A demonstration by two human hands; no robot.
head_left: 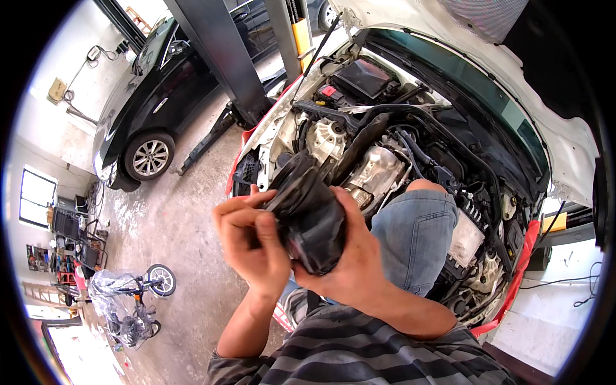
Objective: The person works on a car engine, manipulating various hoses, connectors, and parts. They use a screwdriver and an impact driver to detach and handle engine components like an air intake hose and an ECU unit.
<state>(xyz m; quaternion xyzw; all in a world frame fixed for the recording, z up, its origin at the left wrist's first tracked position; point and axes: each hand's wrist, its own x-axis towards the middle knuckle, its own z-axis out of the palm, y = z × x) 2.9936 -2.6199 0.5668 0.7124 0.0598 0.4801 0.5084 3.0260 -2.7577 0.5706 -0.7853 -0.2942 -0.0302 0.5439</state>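
Observation:
Both my hands hold a black plastic car part (311, 224) in front of my chest, above the near edge of an open engine bay. Its body is smooth and shiny, with ridged edges at its upper left; its exact kind is not plain. My right hand (356, 256) is closed round its right side and underside, thumb along the edge. My left hand (253, 240) has bent fingers gripping the part's left rim, slightly blurred. Beyond the part lies the engine (378, 170) with a silvery metal cover. My knee in blue denim shorts (410, 234) rests over the engine bay.
The white car's raised hood (571, 135) arches at right. Red covers (529, 247) edge the bay. A grey lift post (221, 58) stands at the far left, near a black car (173, 96). A plastic-wrapped small bike (125, 301) stands on the concrete floor, left.

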